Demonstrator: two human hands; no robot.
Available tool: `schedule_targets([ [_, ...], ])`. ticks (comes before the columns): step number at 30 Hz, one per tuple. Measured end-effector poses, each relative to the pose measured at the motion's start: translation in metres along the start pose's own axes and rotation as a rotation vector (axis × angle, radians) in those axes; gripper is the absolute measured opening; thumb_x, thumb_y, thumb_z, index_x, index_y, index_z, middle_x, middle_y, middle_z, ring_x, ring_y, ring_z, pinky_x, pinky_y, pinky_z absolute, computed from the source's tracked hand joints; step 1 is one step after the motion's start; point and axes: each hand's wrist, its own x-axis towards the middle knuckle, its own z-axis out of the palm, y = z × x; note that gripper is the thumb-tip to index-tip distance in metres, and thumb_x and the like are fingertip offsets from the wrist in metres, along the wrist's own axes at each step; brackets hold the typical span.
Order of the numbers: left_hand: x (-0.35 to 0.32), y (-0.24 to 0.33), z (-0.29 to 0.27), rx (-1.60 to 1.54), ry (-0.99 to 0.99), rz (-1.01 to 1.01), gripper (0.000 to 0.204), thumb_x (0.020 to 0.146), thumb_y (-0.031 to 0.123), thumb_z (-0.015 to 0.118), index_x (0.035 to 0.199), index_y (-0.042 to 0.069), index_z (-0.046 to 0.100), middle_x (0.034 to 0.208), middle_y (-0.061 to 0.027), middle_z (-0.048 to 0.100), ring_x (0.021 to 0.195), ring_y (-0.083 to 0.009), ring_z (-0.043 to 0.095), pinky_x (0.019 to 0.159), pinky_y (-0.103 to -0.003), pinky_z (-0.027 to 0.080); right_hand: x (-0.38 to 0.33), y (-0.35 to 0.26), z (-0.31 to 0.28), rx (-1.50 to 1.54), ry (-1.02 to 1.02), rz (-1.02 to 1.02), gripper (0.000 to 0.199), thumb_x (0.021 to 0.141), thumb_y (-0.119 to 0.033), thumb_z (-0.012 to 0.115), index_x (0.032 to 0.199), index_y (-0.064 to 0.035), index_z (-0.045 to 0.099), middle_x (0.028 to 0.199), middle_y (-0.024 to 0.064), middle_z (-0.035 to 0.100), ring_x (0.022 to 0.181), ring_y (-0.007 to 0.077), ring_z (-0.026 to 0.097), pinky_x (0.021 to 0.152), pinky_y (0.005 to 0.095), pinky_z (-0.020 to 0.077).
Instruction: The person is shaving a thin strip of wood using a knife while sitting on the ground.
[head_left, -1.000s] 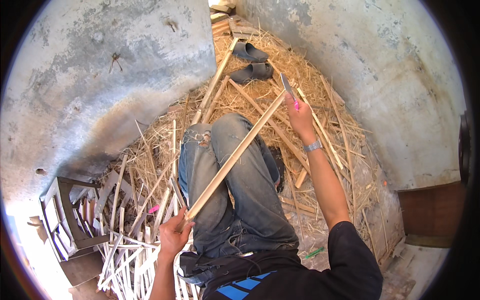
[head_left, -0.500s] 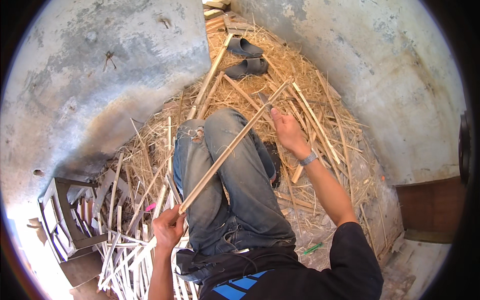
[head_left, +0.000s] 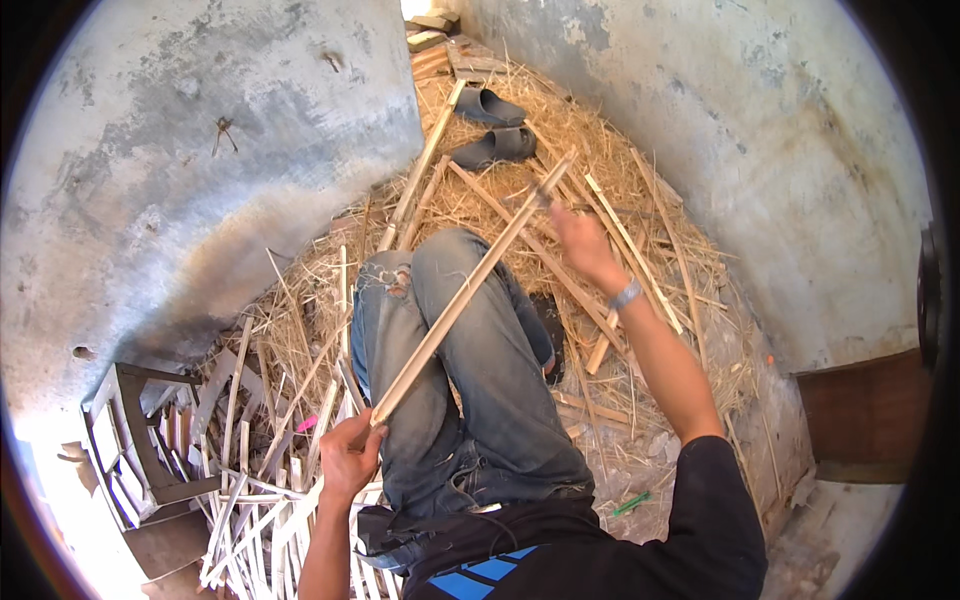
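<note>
My left hand (head_left: 350, 455) is closed on the near end of a long split bamboo strip (head_left: 470, 287). The strip slants up and to the right across my thighs, its far end above the straw. Close to that far end is my right hand (head_left: 585, 243), smeared by motion and closed around the handle of a knife (head_left: 544, 194). The knife's dark blade crosses the strip or lies right beside it; whether it touches cannot be told.
Straw shavings (head_left: 590, 130) and loose strips cover the floor. Dark slippers (head_left: 497, 147) lie ahead. Many pale strips (head_left: 265, 535) are heaped at left by an overturned frame (head_left: 150, 440). A green stick (head_left: 631, 503) lies at right. Grey walls (head_left: 720, 150) stand on both sides.
My right hand with the knife has moved slightly right and down. The strip's far end has shifted a little left, and my left hand still holds its near end.
</note>
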Motion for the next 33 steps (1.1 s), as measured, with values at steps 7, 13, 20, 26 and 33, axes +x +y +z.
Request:
schedule_targets([
  [7,0.005,0.004,-0.005,-0.007,-0.014,0.015,0.032,0.086,0.009,0.085,0.109,-0.009,0.074,0.075,-0.0188,0.067,0.063,-0.0258,0.067,0.059,-0.035,0.051,-0.001,-0.004,0.025,-0.072,0.005,-0.034,0.073,0.111,-0.058,0.044,0.057,-0.0100,0.048,0.049,-0.0014,0.040,0.044,0.0121,0.034,0.044,0.0364,0.0288],
  [13,0.009,0.001,-0.002,0.011,-0.047,-0.011,0.032,0.085,0.008,0.085,0.109,-0.009,0.074,0.076,-0.0183,0.069,0.064,-0.0259,0.068,0.060,-0.035,0.052,0.014,-0.015,0.002,-0.028,0.040,0.021,0.077,0.110,-0.062,0.041,0.057,-0.0067,0.051,0.046,0.0011,0.039,0.042,0.0156,0.035,0.044,0.0379,0.0283],
  [20,0.016,0.008,0.012,0.005,0.016,0.050,0.034,0.083,0.009,0.087,0.112,-0.006,0.075,0.082,-0.0205,0.072,0.069,-0.0319,0.072,0.064,-0.038,0.055,0.009,-0.025,-0.002,0.074,0.027,0.154,0.077,0.110,-0.063,0.039,0.055,-0.0100,0.043,0.050,-0.0019,0.037,0.046,0.0130,0.031,0.045,0.0360,0.0253],
  [26,0.036,0.024,0.029,-0.030,0.054,-0.016,0.036,0.085,0.012,0.085,0.114,-0.006,0.075,0.085,-0.0200,0.074,0.074,-0.0271,0.074,0.070,-0.036,0.056,-0.028,-0.041,0.042,-0.084,-0.179,0.037,0.077,0.110,-0.061,0.041,0.060,-0.0045,0.057,0.049,0.0019,0.042,0.046,0.0164,0.042,0.049,0.0414,0.0362],
  [33,0.059,0.041,0.041,-0.037,0.023,0.001,0.038,0.087,0.016,0.084,0.117,-0.006,0.075,0.093,-0.0232,0.077,0.082,-0.0311,0.077,0.076,-0.037,0.058,-0.024,-0.039,0.037,-0.111,-0.275,0.058,0.074,0.114,-0.053,0.039,0.062,-0.0016,0.055,0.053,0.0101,0.048,0.052,0.0226,0.047,0.057,0.0412,0.0428],
])
